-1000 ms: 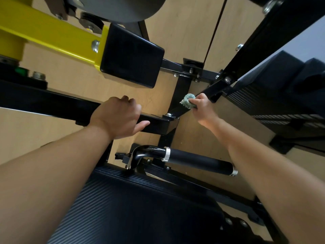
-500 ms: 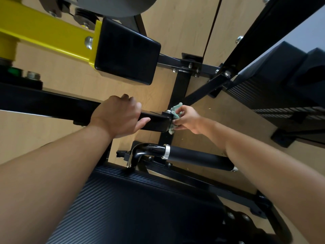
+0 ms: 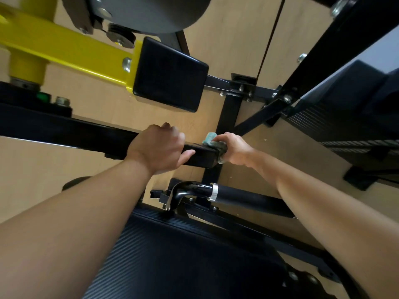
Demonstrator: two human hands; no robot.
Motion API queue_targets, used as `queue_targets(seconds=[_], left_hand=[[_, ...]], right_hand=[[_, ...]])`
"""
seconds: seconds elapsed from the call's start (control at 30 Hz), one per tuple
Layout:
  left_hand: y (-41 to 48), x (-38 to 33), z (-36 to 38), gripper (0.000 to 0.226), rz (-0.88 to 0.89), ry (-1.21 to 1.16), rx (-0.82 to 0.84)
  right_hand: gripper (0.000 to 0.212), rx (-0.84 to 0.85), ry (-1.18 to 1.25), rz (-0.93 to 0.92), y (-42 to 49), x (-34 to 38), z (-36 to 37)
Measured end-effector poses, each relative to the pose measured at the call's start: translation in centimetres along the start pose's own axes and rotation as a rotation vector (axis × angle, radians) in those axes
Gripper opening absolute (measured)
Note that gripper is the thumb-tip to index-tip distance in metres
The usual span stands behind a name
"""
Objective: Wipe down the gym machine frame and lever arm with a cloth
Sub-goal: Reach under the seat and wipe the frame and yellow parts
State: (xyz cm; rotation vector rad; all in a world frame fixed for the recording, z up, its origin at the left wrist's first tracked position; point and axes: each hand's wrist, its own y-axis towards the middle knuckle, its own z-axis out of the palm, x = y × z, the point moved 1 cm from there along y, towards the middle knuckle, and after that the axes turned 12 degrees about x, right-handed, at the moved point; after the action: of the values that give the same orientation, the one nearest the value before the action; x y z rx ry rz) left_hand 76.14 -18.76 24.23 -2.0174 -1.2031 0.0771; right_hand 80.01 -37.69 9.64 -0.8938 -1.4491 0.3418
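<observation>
Here the right hand (image 3: 234,148) pinches a green cloth (image 3: 212,140) against the capped end of the black bar (image 3: 90,138), wadding it over the top corner and end face. The left hand (image 3: 158,147) is curled shut over that same bar just beside the cloth, thumb hooked under the near edge. The two hands are nearly touching, so a wipe running leftward would likely bump the left fingers and stop short, leaving the gripped stretch dirty. The cloth is bunched small; it could slip off the corner and drop to the floor (image 3: 248,29). Above the left hand hangs the yellow lever (image 3: 71,48) with its pad (image 3: 170,75); if the lever swings, knuckles could be caught.
</observation>
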Motion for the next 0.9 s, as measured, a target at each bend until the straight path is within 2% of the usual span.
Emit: queue_targets(seconds=[0.17,0.33,0.43,0.6,0.77,0.9], left_hand=[[-0.1,-0.1,-0.4,0.055,-0.039,-0.011,0.041],[-0.4,-0.3,-1.0,0.061,-0.075,0.023,0.079],[-1.1,-0.2,-1.1,0.065,-0.155,-0.017,0.110],[-4.0,0.4,-1.4,0.060,-0.433,-0.192,0.096],[-7.7,3.6,-0.8,0.056,-0.722,-0.304,-0.081],[-8.2,5.8,-1.2,0.062,-0.797,-0.288,0.005]], right_hand=[[0.048,-0.013,0.019,-0.045,-1.8,2.3,-0.5],[0.038,0.033,0.296,-0.194,-7.0,4.4,-2.7],[0.045,-0.060,0.270,-0.199,-10.1,5.7,-4.1],[0.049,-0.224,0.255,-0.263,-13.8,8.2,-5.1],[0.047,-0.467,0.222,-0.473,-15.4,13.3,-6.1],[0.050,-0.516,0.064,-0.693,-15.3,18.2,-7.5]])
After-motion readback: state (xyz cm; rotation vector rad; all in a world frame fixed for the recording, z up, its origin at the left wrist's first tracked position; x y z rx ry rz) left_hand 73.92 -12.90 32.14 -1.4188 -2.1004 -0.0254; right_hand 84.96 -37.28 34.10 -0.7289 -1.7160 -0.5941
